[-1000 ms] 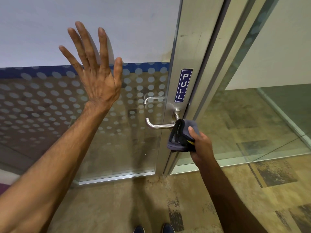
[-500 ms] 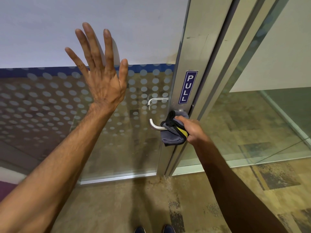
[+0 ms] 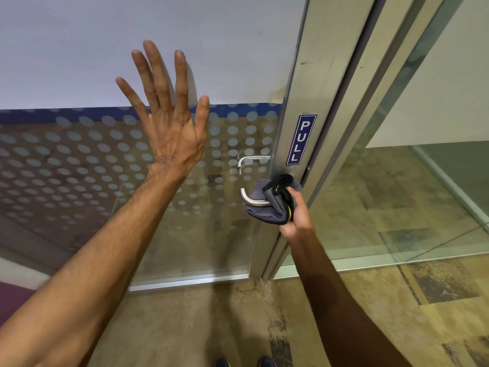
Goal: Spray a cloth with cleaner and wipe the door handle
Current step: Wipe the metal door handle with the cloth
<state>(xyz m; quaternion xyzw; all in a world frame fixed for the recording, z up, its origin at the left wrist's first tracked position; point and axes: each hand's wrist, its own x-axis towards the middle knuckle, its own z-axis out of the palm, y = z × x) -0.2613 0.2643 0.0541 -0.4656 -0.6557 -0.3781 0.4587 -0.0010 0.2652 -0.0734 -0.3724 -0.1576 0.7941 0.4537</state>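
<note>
A silver lever door handle [image 3: 250, 200] sticks out from the metal door stile [image 3: 299, 107], just below a blue PULL sign [image 3: 301, 139]. My right hand [image 3: 297, 213] is shut on a grey cloth [image 3: 267, 207] with black and yellow edging, and the cloth is wrapped over the inner part of the handle, next to the stile. Only the handle's curved left end shows. My left hand [image 3: 169, 123] is open, fingers spread, pressed flat on the glass door. No spray bottle is in view.
The glass door panel [image 3: 79, 168] has frosted dots and a blue band; a second handle [image 3: 248, 161] shows behind the glass. A clear glass wall [image 3: 397, 202] stands to the right. My shoes [image 3: 243, 362] rest on patterned carpet.
My right hand has brought the cloth up from below the handle onto it and slid it along the lever. The left hand has stayed flat on the glass.
</note>
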